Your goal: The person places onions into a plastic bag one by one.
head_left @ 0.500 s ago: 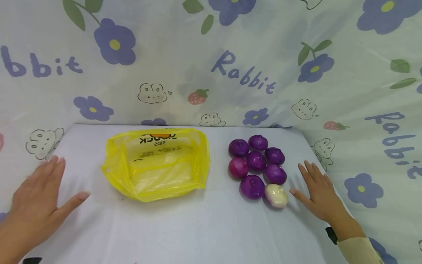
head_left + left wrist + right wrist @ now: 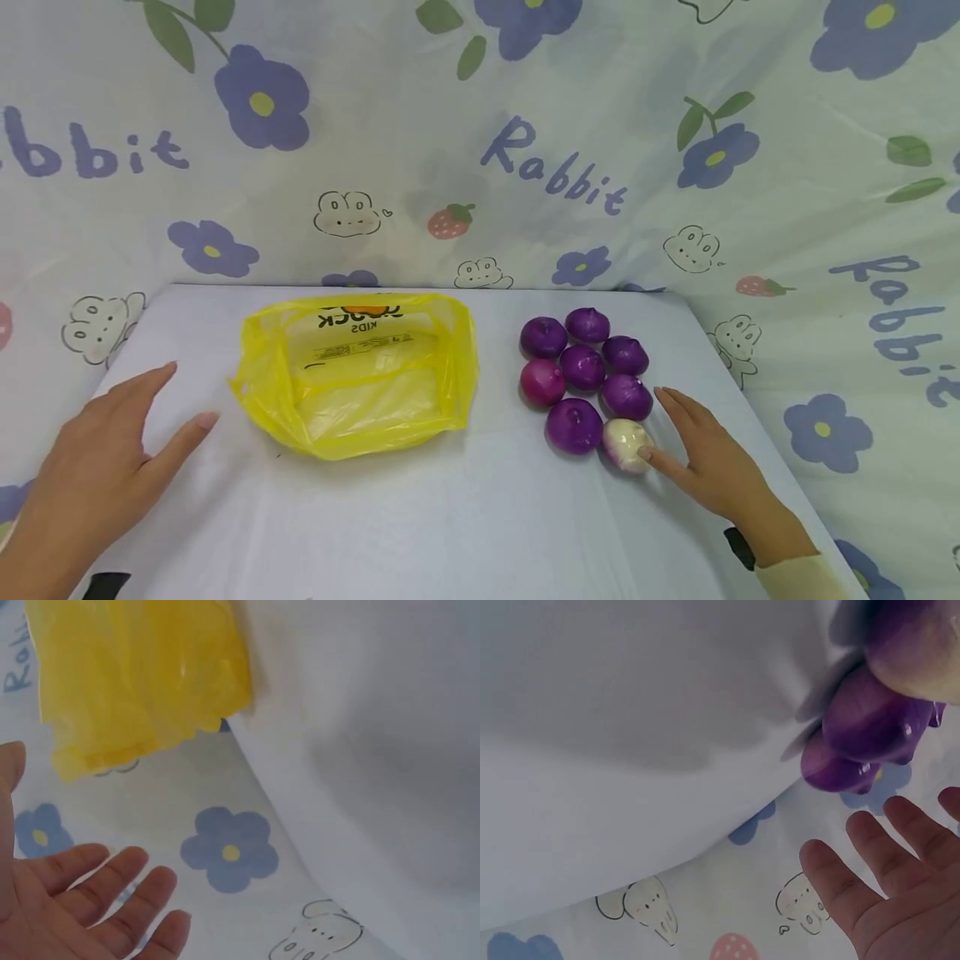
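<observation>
A yellow plastic bag (image 2: 300, 433) stands with its mouth spread wide on the left half of the table. To its right sits a cluster of several purple onions (image 2: 574, 426), one of them redder (image 2: 542, 382). A pale onion with a purple tinge (image 2: 624, 443) lies at the cluster's near right corner. My right hand (image 2: 712, 467) is beside it, fingers extended, thumb tip overlapping the pale onion's edge in the head view. Left of the bag, my left hand (image 2: 97, 458) hovers with thumb and fingers apart, holding nothing. In the left wrist view its fingers (image 2: 127, 900) are spread, palm showing.
A white table (image 2: 420, 525) lies under everything. Behind and at the sides hangs a cloth (image 2: 420, 150) printed with flowers, rabbits and strawberries. Dark bands (image 2: 738, 548) sit at the wrists.
My right hand has moved left to the pale onion. My left hand has shifted slightly right toward the bag, its fingers bending inward a little. Bag and onions have stayed put.
</observation>
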Demonstrator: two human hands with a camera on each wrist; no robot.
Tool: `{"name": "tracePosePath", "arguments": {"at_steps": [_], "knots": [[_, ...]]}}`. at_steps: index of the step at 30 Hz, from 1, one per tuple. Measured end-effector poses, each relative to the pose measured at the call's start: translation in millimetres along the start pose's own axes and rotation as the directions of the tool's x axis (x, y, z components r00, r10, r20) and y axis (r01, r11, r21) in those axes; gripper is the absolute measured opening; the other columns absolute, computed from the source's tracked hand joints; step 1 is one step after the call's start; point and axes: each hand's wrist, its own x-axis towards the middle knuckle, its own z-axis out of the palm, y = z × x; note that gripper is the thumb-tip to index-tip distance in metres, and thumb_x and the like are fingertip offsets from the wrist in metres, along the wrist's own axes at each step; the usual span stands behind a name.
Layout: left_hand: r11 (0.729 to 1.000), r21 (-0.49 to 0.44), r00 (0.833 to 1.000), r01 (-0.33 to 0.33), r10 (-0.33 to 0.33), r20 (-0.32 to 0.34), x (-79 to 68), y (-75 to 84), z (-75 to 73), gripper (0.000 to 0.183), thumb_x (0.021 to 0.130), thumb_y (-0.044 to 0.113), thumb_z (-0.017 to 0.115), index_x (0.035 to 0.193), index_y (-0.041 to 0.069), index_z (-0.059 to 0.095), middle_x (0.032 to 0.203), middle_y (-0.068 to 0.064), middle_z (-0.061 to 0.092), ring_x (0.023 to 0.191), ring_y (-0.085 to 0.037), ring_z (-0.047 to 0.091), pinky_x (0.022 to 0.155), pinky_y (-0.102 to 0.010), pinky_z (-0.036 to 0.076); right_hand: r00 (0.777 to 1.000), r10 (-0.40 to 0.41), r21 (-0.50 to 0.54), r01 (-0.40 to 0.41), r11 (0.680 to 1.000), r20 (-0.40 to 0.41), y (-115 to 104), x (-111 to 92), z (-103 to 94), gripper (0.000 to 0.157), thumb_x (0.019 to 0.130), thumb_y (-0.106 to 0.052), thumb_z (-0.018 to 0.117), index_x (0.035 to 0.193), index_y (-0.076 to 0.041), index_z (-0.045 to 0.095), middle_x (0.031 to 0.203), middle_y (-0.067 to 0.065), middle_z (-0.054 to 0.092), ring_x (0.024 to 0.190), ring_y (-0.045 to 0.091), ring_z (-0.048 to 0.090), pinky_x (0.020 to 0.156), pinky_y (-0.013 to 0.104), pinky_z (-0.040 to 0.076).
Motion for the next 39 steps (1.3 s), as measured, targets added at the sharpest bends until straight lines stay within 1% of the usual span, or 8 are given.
{"name": "tracePosePath", "arguments": {"at_steps": [5, 10, 14, 24, 29, 33, 37, 39], "knots": [[0.999, 0.007, 0.999, 0.048, -0.048, -0.021, 2.5, 14.0, -3.2, 0.075, 0.101, 0.045, 0.067, 0.152, -0.004, 0.043, 0.137, -0.038, 0.050, 0.108, -0.055, 0.048, 0.096, -0.072, 0.034, 1.000, 0.008, 0.012, -0.008, 1.000, 0.022, -8, 0, 2.3, 0.085, 0.098, -0.050, 0.071, 0.163, -0.013, 0.031, 0.156, 0.023, 0.042, 0.138, 0.048, 0.044, 0.097, 0.069, 0.047], [0.998, -0.006, 0.997, 0.069, -0.069, -0.021, 7.2, 22.8, -3.4, 0.067, 0.101, 0.045, 0.067, 0.146, -0.002, 0.050, 0.128, -0.033, 0.059, 0.091, -0.046, 0.058, 0.080, -0.062, 0.043, 0.999, 0.015, 0.009, -0.015, 1.000, 0.030, -15, -3, 3.0, 0.085, 0.097, -0.051, 0.072, 0.161, -0.010, 0.035, 0.153, 0.025, 0.045, 0.135, 0.048, 0.047, 0.094, 0.068, 0.049], [0.997, -0.022, 0.997, 0.078, -0.078, -0.006, 11.1, 27.3, -0.2, 0.062, 0.102, 0.046, 0.065, 0.143, 0.000, 0.055, 0.125, -0.029, 0.064, 0.079, -0.038, 0.061, 0.070, -0.050, 0.042, 1.000, 0.010, 0.014, -0.010, 1.000, 0.027, -17, -4, 7.1, 0.085, 0.096, -0.052, 0.073, 0.159, -0.008, 0.037, 0.152, 0.024, 0.046, 0.134, 0.046, 0.049, 0.094, 0.065, 0.051], [0.994, -0.046, 0.995, 0.101, -0.102, -0.021, 19.4, 41.7, 10.2, 0.059, 0.102, 0.047, 0.064, 0.142, 0.005, 0.058, 0.126, -0.025, 0.064, 0.076, -0.031, 0.060, 0.066, -0.044, 0.039, 1.000, -0.006, 0.007, 0.006, 1.000, 0.022, -23, -3, 16.0, 0.084, 0.092, -0.059, 0.074, 0.153, -0.008, 0.046, 0.143, 0.019, 0.053, 0.122, 0.038, 0.062, 0.088, 0.055, 0.057], [0.988, -0.011, 0.988, 0.152, -0.152, -0.001, 24.4, 49.0, 9.9, 0.065, 0.102, 0.052, 0.062, 0.143, 0.002, 0.055, 0.127, -0.028, 0.062, 0.081, -0.036, 0.059, 0.068, -0.052, 0.043, 0.999, -0.038, 0.008, 0.039, 0.999, -0.007, -24, -2, 19.8, 0.081, 0.090, -0.057, 0.078, 0.148, -0.008, 0.051, 0.139, 0.014, 0.055, 0.118, 0.031, 0.063, 0.089, 0.051, 0.058], [0.986, -0.009, 0.986, 0.169, -0.169, 0.001, 26.5, 51.7, 10.0, 0.067, 0.102, 0.052, 0.061, 0.143, 0.000, 0.055, 0.128, -0.032, 0.058, 0.092, -0.044, 0.056, 0.076, -0.062, 0.044, 0.999, -0.046, 0.012, 0.046, 0.999, -0.010, -25, -2, 21.5, 0.080, 0.089, -0.057, 0.078, 0.147, -0.008, 0.052, 0.138, 0.012, 0.056, 0.118, 0.030, 0.063, 0.090, 0.051, 0.058], [0.983, -0.022, 0.983, 0.185, -0.185, -0.007, 27.8, 53.4, 9.8, 0.065, 0.102, 0.050, 0.062, 0.142, -0.001, 0.054, 0.129, -0.033, 0.057, 0.093, -0.044, 0.056, 0.076, -0.062, 0.045, 0.999, -0.049, 0.007, 0.050, 0.999, -0.006, -25, -2, 22.4, 0.079, 0.090, -0.055, 0.079, 0.147, -0.007, 0.052, 0.137, 0.012, 0.057, 0.118, 0.029, 0.063, 0.090, 0.050, 0.058], [0.980, -0.031, 0.981, 0.195, -0.196, -0.006, 28.9, 54.2, 9.3, 0.065, 0.101, 0.050, 0.062, 0.141, -0.002, 0.054, 0.129, -0.034, 0.058, 0.087, -0.041, 0.057, 0.071, -0.057, 0.046, 0.998, -0.055, 0.006, 0.055, 0.998, -0.005, -25, -2, 22.6, 0.079, 0.090, -0.053, 0.080, 0.146, -0.007, 0.052, 0.136, 0.012, 0.057, 0.117, 0.029, 0.064, 0.090, 0.049, 0.058]]}}
